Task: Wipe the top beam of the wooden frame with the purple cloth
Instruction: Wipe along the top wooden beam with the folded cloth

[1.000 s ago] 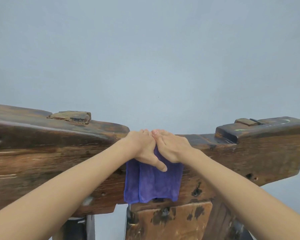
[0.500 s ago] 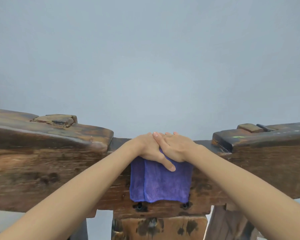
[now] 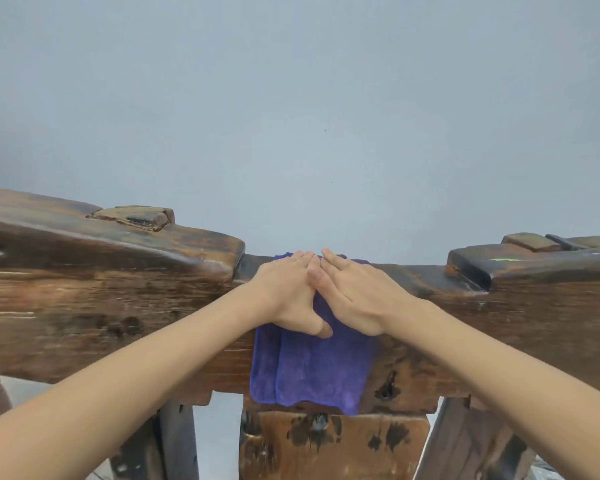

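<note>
On the top beam [image 3: 413, 275], the purple cloth [image 3: 312, 372] hangs over the front face. The left hand [image 3: 288, 292] and right hand [image 3: 354, 296] press it flat, fingers straight, fingertips touching.

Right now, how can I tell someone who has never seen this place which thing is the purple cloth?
Find the long dark wooden beam that runs across the view below the grey wall. At its lowered middle part, the purple cloth hangs over the top and down the front, under the left hand and right hand. It is the only soft, bright-coloured thing; everything around it is brown wood.
</note>
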`<act>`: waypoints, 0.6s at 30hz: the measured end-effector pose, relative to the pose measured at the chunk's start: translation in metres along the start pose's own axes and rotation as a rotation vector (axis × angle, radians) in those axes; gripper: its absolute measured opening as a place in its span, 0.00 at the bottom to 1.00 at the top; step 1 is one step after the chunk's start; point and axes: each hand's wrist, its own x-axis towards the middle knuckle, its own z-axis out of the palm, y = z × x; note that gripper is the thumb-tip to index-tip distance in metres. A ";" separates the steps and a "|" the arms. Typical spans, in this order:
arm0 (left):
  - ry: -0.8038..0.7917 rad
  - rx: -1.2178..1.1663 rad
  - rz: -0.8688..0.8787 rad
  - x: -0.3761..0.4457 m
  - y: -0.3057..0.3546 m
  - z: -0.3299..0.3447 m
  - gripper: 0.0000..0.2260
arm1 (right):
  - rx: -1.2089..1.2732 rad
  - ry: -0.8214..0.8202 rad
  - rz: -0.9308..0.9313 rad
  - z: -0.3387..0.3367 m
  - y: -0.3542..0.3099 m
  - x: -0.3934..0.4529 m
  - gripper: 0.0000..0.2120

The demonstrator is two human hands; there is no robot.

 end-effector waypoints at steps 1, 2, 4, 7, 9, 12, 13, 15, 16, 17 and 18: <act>-0.027 -0.020 -0.002 0.000 -0.005 -0.004 0.49 | 0.010 -0.010 0.002 0.001 -0.002 0.007 0.38; -0.045 -0.062 -0.003 0.000 -0.011 -0.007 0.47 | 0.014 -0.022 0.011 0.001 -0.003 0.014 0.35; -0.055 -0.204 0.002 0.002 -0.021 -0.012 0.41 | 0.082 -0.033 0.043 -0.001 -0.001 0.026 0.37; -0.095 -0.369 0.043 0.008 -0.028 -0.012 0.31 | 0.193 -0.068 0.034 -0.007 0.010 0.039 0.39; -0.078 -0.381 0.069 0.015 -0.027 -0.010 0.24 | 0.166 -0.118 0.033 -0.010 0.020 0.044 0.35; -0.110 -0.342 -0.054 0.030 -0.019 -0.005 0.25 | 0.090 -0.181 0.040 -0.012 0.041 0.047 0.31; -0.142 -0.332 -0.081 0.035 -0.015 -0.004 0.26 | 0.081 -0.183 0.047 -0.012 0.047 0.045 0.30; -0.165 -0.326 -0.107 0.041 -0.001 -0.007 0.28 | 0.065 -0.162 0.058 -0.014 0.059 0.036 0.29; -0.159 -0.323 -0.100 0.043 0.006 -0.009 0.31 | 0.050 -0.144 0.064 -0.014 0.064 0.029 0.29; -0.142 -0.313 -0.076 0.043 0.015 -0.010 0.36 | 0.028 -0.127 0.075 -0.014 0.070 0.020 0.29; -0.126 -0.291 -0.042 0.042 0.022 -0.010 0.38 | 0.007 -0.109 0.092 -0.014 0.075 0.012 0.29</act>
